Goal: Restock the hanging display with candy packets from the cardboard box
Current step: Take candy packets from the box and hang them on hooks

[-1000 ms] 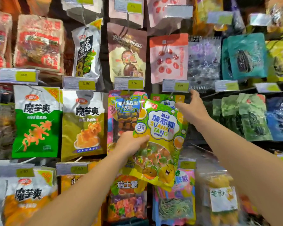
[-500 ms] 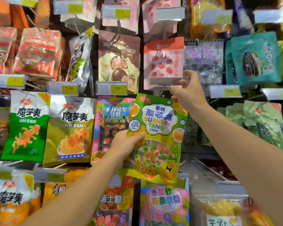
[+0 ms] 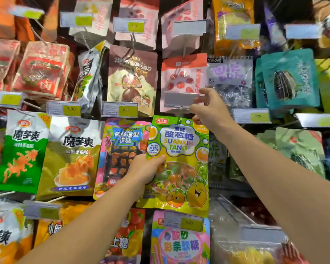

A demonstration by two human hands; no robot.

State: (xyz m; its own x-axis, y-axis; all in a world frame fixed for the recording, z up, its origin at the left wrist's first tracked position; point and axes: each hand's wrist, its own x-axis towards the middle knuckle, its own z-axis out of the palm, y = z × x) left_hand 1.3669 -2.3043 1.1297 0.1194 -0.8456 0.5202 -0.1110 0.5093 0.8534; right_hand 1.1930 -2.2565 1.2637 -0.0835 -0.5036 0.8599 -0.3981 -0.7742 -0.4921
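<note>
A green and yellow candy packet (image 3: 181,159) marked SUANXIN TANG is held upright against the hanging display. My left hand (image 3: 146,168) grips its left edge near the middle. My right hand (image 3: 208,107) is raised at the packet's top right corner, fingers pinching the flipped-up grey price tag holder (image 3: 180,99) at the end of a hook. The packet's top edge sits just under that holder; whether the hook passes through its hole is hidden. The cardboard box is out of view.
Hanging packets crowd all sides: a pink candy packet (image 3: 122,153) to the left, a salmon packet with red fruit (image 3: 183,79) above, a pink packet (image 3: 179,242) below. To the right, dark pegs (image 3: 234,204) hold clear bags and green packets.
The view has drawn nearer to the display. My right hand has risen from the packet's top corner to the price tag holder and tipped it up. The left hand has lifted the packet.
</note>
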